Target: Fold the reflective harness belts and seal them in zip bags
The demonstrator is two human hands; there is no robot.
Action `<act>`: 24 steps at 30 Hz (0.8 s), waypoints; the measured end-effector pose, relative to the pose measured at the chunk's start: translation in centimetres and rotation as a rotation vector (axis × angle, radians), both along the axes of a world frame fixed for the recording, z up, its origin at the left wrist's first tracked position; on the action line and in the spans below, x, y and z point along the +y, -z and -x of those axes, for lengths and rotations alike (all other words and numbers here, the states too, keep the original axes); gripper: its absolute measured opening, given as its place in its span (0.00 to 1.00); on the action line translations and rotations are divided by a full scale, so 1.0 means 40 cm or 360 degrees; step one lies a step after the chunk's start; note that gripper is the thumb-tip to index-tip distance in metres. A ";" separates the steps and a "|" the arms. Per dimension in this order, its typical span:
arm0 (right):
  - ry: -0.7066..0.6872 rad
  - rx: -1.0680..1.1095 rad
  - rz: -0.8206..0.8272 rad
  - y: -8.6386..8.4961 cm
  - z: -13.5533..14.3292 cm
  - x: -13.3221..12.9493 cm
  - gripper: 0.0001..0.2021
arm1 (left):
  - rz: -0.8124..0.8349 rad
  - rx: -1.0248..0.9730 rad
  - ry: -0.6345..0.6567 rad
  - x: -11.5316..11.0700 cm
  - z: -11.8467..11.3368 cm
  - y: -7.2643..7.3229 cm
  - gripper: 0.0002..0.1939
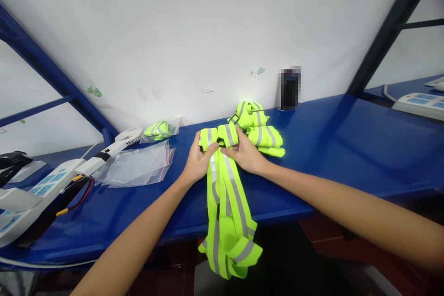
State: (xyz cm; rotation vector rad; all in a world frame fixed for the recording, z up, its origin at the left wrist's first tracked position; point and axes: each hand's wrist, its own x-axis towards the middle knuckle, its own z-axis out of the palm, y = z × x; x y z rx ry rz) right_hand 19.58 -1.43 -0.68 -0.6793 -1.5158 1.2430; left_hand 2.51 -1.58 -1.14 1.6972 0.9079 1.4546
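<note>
A neon yellow reflective strap harness (222,203) with grey stripes hangs from both hands over the front edge of the blue table (333,157). My left hand (201,159) is closed on its upper left part, thumb pressed on the strap. My right hand (245,151) grips the upper right part beside it, the two thumbs nearly meeting. The top of the harness is bunched in short folds, while the long straps dangle loosely below. Just behind my right hand lies a pile of folded reflective straps (265,136) of the same kind, with dark buckles partly visible.
Left of my hands are clear zip bags (138,166) and a bagged reflective strap bundle (157,130). A white handheld fan (128,135), a power strip (52,182) and wires with yellow connectors (78,178) lie further left. A blurred dark object (289,88) stands against the wall.
</note>
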 end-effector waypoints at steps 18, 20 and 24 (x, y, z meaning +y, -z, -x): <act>0.0052 -0.0195 -0.0014 -0.010 -0.012 -0.002 0.22 | 0.0179 0.0227 0.0068 -0.007 0.020 -0.024 0.24; 0.0017 -0.0185 0.0006 -0.013 -0.011 -0.003 0.23 | 0.0249 0.0192 0.0118 -0.008 0.027 -0.026 0.24; 0.0026 -0.0190 -0.0036 -0.021 -0.011 -0.007 0.34 | 0.0327 0.0076 0.0172 -0.011 0.028 -0.023 0.26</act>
